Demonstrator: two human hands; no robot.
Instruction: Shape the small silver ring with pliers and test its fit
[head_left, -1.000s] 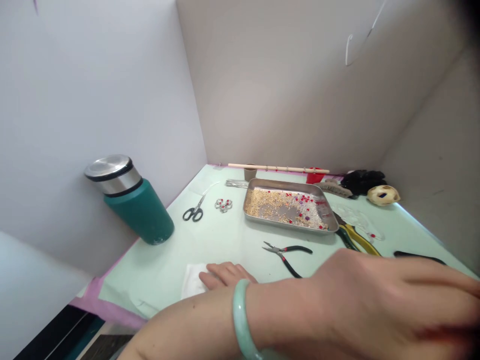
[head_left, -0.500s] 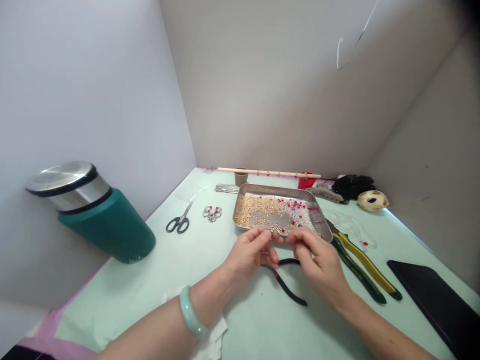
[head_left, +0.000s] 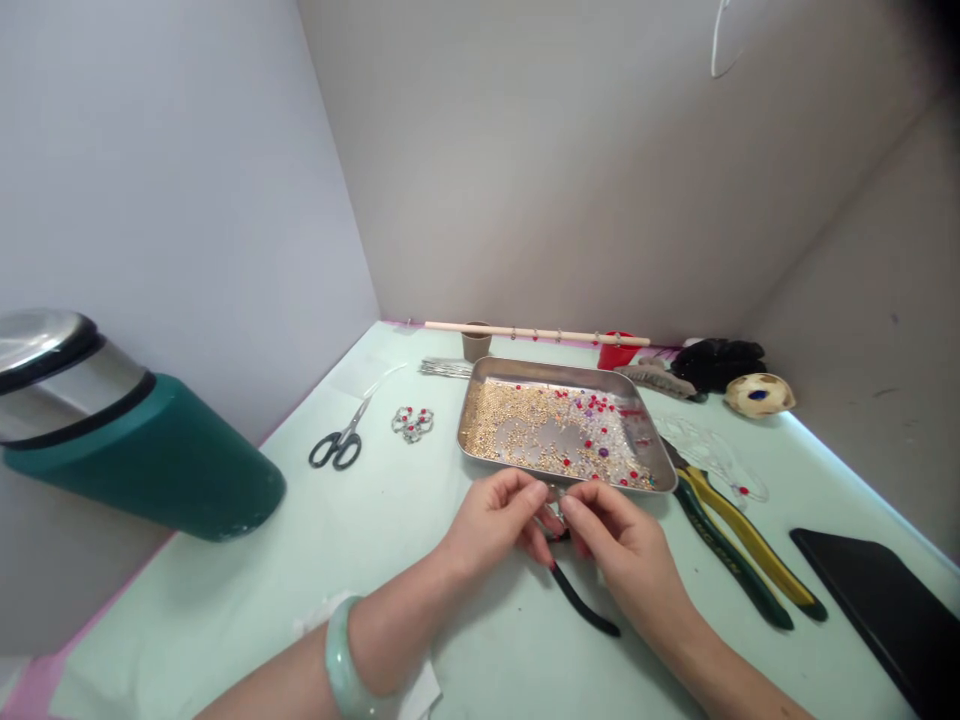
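My left hand (head_left: 499, 515) is closed, thumb against fingers, on a small wire piece (head_left: 556, 505) with beads. My right hand (head_left: 615, 525) pinches the other side of that piece, the fingertips of both hands almost touching. Most of the wire piece is hidden by fingers. Just beyond them lies a metal tray (head_left: 566, 374) of gold, clear, red and purple beads. Under the hands is a black-handled tool (head_left: 585, 603), its head covered. A beaded wire ornament (head_left: 412, 424) with red beads rests left of the tray.
Scissors (head_left: 337, 447) and a green bottle (head_left: 150, 450) are at the left. Thin wires (head_left: 445, 368), a brown cup (head_left: 476, 343), a wooden stick (head_left: 487, 330) and a red cup (head_left: 616, 352) stand or lie behind. At right are pliers (head_left: 742, 540) and a black flat object (head_left: 870, 590).
My right hand has come in closer to my left hand and now grips the wire piece. The camera view has shifted, and both hands sit slightly lower, away from the tray.
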